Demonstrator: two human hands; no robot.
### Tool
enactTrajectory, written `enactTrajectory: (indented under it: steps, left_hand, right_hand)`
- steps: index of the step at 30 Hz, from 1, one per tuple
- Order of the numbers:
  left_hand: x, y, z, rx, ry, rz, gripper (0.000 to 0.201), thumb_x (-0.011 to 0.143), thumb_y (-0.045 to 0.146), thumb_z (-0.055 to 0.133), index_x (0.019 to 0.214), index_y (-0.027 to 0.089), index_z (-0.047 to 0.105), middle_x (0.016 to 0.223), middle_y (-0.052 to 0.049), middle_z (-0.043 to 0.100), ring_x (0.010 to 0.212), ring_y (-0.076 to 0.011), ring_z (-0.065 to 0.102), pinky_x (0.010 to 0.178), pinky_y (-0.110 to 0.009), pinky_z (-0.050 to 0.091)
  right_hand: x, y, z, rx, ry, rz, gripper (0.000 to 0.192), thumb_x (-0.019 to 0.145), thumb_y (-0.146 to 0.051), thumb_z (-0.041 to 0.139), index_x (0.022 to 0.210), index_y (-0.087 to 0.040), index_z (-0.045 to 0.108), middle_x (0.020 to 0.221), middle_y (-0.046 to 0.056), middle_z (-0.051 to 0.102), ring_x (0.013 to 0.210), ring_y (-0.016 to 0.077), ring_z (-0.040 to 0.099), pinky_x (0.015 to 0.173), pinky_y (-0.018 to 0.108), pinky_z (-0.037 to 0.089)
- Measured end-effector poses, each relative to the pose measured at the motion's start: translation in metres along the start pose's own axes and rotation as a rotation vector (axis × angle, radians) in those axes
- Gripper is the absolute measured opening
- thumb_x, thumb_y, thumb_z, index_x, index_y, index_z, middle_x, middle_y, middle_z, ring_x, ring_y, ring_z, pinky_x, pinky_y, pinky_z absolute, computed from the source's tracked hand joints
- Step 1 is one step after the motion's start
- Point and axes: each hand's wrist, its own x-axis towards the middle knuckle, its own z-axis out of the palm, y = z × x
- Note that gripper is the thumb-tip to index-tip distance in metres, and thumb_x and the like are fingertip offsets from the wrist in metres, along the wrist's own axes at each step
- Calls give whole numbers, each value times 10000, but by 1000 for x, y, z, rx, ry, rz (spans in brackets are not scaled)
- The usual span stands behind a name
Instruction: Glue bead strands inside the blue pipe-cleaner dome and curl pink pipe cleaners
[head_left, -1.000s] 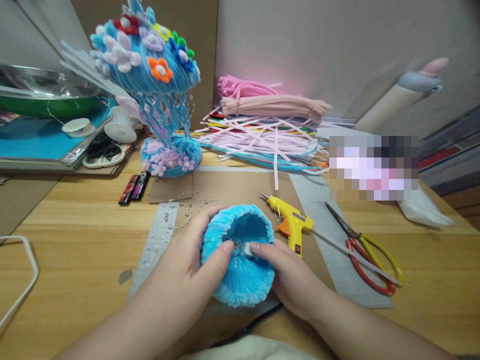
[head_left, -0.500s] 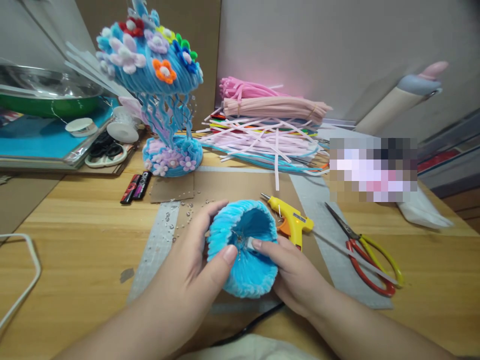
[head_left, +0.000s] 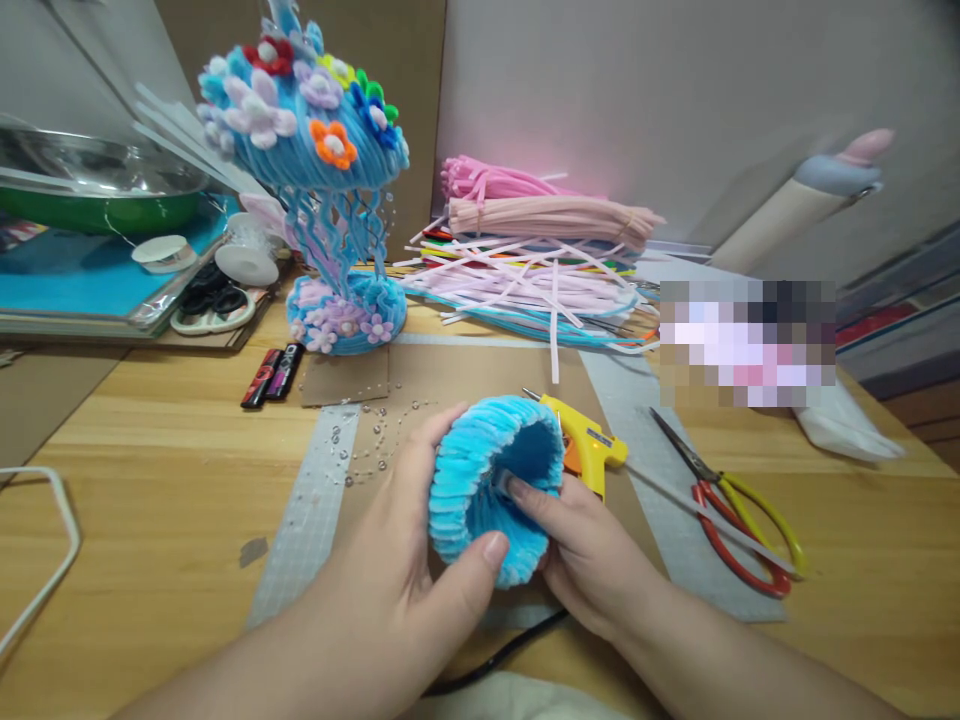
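A hollow dome of bright blue chenille stems is held above the cardboard, its open side tilted toward the right and toward me. My left hand wraps the dome's left side, thumb along the lower rim. From the right, my right hand grips the other edge, with its thumb reaching inside the hollow. Under that thumb tip is a small pale piece, mostly hidden, beside wire ends at the dome's centre. The right hand's fingers are behind the dome. A yellow glue gun lies just beyond my right hand.
Red-and-yellow-handled scissors lie at right. A flower-covered blue chenille jellyfish stands at back left. Bundles of chenille stems are piled behind. Small clear beads lie on the cardboard. A black cord runs in front.
The dome has turned and shifted slightly right, so more of its ribbed left outside shows and less of its inside. My left thumb has moved from inside the hollow to the lower rim.
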Motion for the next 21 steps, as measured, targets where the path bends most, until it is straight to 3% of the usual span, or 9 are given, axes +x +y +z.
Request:
enactTrajectory:
  steps: [9,13,16,21]
  left_hand:
    - [0,0,2,6,4,-12,570,902,324,514,1388,372,220,1453,-8,379,1302,-244,408,1042,-380,413]
    - [0,1,3,11,21,-13,558,897,323,514,1386,334,245,1445,-34,405,1303,-264,414,1027,-390,426]
    - [1,0,3,17,74,-55,575,895,359,513,1397,324,235,1428,-50,424,1290,-275,431,1004,-406,443]
    - [1,-3,2,78,143,-86,585,896,376,502,1410,304,232,1417,-65,431,1257,-288,460,988,-433,439]
  right_hand:
    - [0,-2,2,-2,-4,-9,294,825,-333,689,1084,-197,662,850,57,729,685,195,666,554,287,515]
    - [-2,-2,3,-23,32,-2,320,811,-339,698,1098,-205,654,856,50,731,702,208,671,570,299,520]
    - [-3,-2,1,18,64,79,315,813,-377,671,1084,-216,660,799,39,734,661,216,671,575,320,527]
    - [-5,-4,-2,120,-19,231,405,864,-523,539,1134,-242,649,850,55,746,743,238,693,661,382,550]
